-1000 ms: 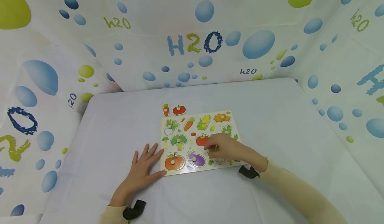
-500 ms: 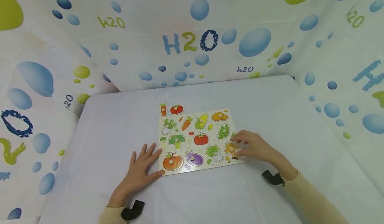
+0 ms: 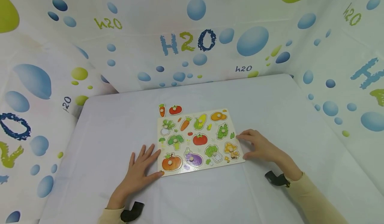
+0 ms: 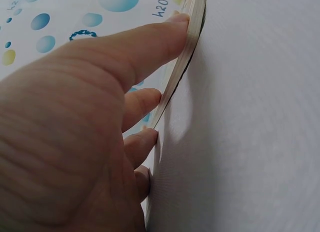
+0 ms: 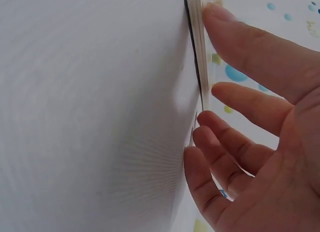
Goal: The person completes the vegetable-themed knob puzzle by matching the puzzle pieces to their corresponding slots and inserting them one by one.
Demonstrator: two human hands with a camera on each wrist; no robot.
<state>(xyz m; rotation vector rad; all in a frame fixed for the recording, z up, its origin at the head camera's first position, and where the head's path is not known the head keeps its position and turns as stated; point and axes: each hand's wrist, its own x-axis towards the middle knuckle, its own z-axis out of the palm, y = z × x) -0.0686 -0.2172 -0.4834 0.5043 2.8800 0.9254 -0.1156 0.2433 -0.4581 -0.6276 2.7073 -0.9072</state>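
A wooden vegetable peg puzzle board (image 3: 192, 153) lies flat on the white table. Its knobbed pieces include a pumpkin (image 3: 172, 163), an eggplant (image 3: 195, 159), a Chinese cabbage (image 3: 213, 153) and a mushroom (image 3: 231, 149). The carrot and tomato pictures on the board show no knobs. Beyond its far left corner lie a loose carrot piece (image 3: 162, 110) and a loose tomato piece (image 3: 175, 109). With fingers spread, my left hand (image 3: 138, 170) touches the board's left edge. My right hand (image 3: 260, 147) has thumb and forefinger at the right edge, fingers relaxed, nothing gripped.
A white cloth (image 3: 120, 127) covers the table around the board. Printed curtains (image 3: 144, 27) rise at the back and both sides. Each wrist carries a black strap, such as the right strap (image 3: 276, 179).
My right hand has left the Chinese cabbage piece, which now shows in its place, and moved right to the board's edge. The left hand stays at the left edge. The head view shifted slightly.
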